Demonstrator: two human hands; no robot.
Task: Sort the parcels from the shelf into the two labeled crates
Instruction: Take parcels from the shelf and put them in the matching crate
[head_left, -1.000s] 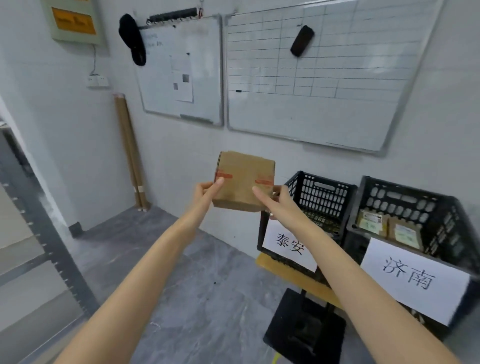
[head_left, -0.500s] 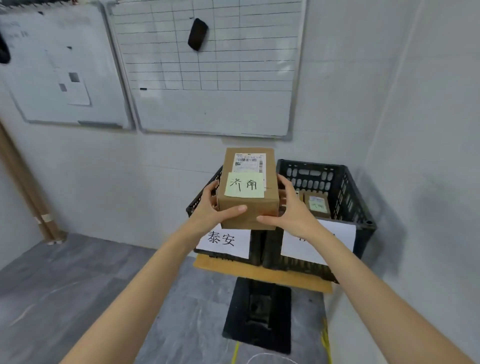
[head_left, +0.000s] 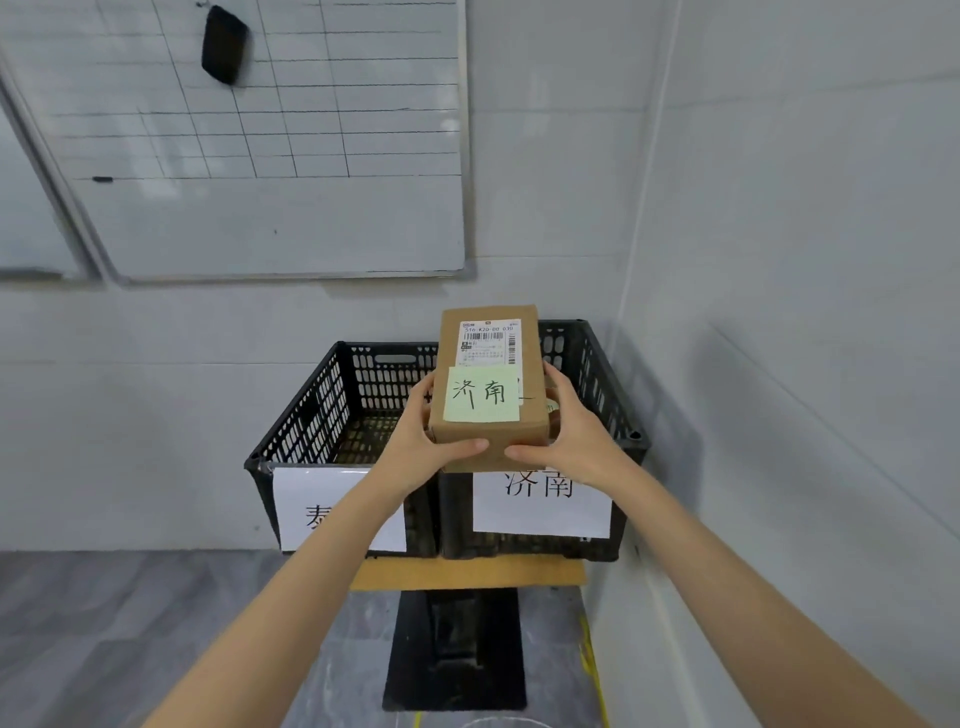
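Observation:
A brown cardboard parcel (head_left: 491, 358) with a white shipping label and a green sticky note reading 济南 is held up between both hands. My left hand (head_left: 421, 447) grips its left side and near edge; my right hand (head_left: 571, 436) grips its right side. The parcel hovers over the seam between two black plastic crates. The left crate (head_left: 311, 415) carries a white paper label partly hidden by my left forearm. The right crate (head_left: 597, 374) carries a white label reading 济南. The parcel and hands hide most of the right crate's inside.
Both crates rest on a brown board (head_left: 467, 574) atop a black stand (head_left: 457, 649) in the room's corner. A grid whiteboard (head_left: 291, 156) with a black eraser (head_left: 224, 44) hangs on the wall behind. The right wall (head_left: 805, 312) is close beside the right crate. Grey floor lies below.
My view has turned to face the crates and come closer. The parcel was rotated so its label and sticky note face up, and it now sits higher over the crates, nearer the right one.

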